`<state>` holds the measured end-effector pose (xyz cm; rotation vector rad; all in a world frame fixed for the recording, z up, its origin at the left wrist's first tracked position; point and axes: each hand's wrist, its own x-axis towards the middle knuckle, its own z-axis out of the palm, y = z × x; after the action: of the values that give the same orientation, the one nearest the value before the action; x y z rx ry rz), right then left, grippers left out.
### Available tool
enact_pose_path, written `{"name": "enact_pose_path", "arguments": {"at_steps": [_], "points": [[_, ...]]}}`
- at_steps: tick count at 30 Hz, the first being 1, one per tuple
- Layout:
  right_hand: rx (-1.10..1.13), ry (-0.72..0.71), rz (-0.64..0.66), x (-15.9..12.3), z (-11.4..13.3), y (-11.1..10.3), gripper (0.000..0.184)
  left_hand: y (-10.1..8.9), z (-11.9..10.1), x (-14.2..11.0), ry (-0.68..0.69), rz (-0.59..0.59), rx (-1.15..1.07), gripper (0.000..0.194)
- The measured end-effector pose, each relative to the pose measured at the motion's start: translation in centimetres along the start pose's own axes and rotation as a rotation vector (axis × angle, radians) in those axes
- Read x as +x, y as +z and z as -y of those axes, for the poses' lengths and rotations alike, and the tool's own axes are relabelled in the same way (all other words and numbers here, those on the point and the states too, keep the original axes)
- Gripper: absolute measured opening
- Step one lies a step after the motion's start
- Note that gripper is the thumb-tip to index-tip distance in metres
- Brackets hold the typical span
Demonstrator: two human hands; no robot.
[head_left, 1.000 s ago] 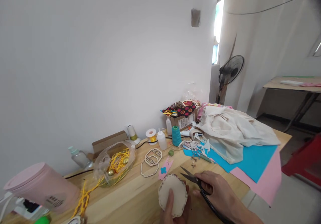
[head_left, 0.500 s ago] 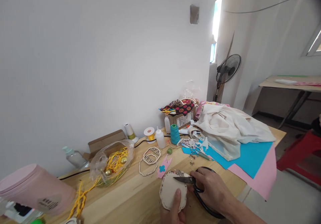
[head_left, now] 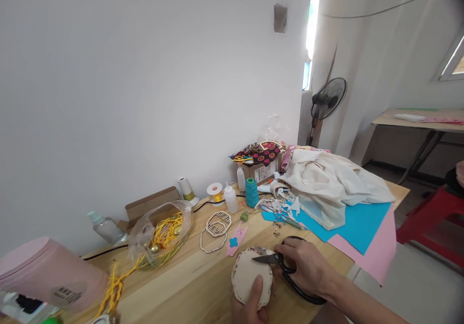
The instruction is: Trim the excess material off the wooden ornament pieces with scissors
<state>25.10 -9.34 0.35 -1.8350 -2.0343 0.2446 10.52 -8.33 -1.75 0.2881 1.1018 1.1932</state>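
Note:
My left hand [head_left: 253, 309] is closed on a cream fabric-covered piece [head_left: 250, 276], its thumb pressed on the flat face. The piece is roughly octagonal, with a patterned, puckered edge. In my right hand [head_left: 308, 266] is a pair of black-handled scissors [head_left: 268, 258], whose dark blades reach over the upper right edge of the piece. Whether the blades touch the fabric I cannot tell. Just beyond lie a pink cut-out with a blue flower [head_left: 234, 243], a wooden lattice frame [head_left: 219, 224] and a thin wavy outline frame [head_left: 213, 246].
Behind stand a squeeze bottle [head_left: 230, 199], a teal thread cone [head_left: 251, 193] and a yellow thread spool [head_left: 216, 194]. Cream cloth [head_left: 337, 179] and blue sheet [head_left: 366, 225] lie to the right. At left are a plastic bag of yellow cords [head_left: 168, 232] and a pink bin [head_left: 54, 273].
Both hands, the fabric piece and the scissors keep nearly the same places. The piece sits very slightly farther right, and the whole view has shifted a little.

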Motion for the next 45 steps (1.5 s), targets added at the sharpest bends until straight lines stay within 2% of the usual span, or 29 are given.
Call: {"name": "enact_pose_path", "arguments": {"at_steps": [9,16,21,26,30,35,41,45], "points": [[-0.048,-0.045,0.042,0.0,-0.5,0.3,0.012,-0.2,0.2,0.3,0.007,-0.015,0.026,0.045],[-0.064,-0.062,0.035,0.1,-0.5,0.6,0.015,-0.7,0.6,0.8,0.013,0.004,0.018,0.056],[-0.039,-0.066,0.042,0.1,-0.9,0.8,0.017,-0.9,0.9,1.1,0.0,-0.015,0.002,0.049],[-0.01,-0.063,0.046,0.2,-0.6,0.5,0.013,-0.7,0.9,1.1,0.019,-0.025,0.047,0.052],[0.07,-0.004,0.06,0.5,-0.2,-0.6,0.012,-0.9,1.0,1.1,0.043,0.018,0.036,0.056],[0.097,0.134,0.043,1.4,-0.8,-1.8,0.019,-1.4,1.3,1.0,0.047,-0.039,0.135,0.036],[0.091,0.13,0.062,1.6,-0.7,-1.6,0.012,-0.2,0.2,0.1,0.017,-0.02,0.002,0.05],[0.023,0.123,0.028,1.2,-0.4,-1.4,0.012,-0.1,-0.2,0.1,0.016,-0.032,-0.021,0.052]]}}
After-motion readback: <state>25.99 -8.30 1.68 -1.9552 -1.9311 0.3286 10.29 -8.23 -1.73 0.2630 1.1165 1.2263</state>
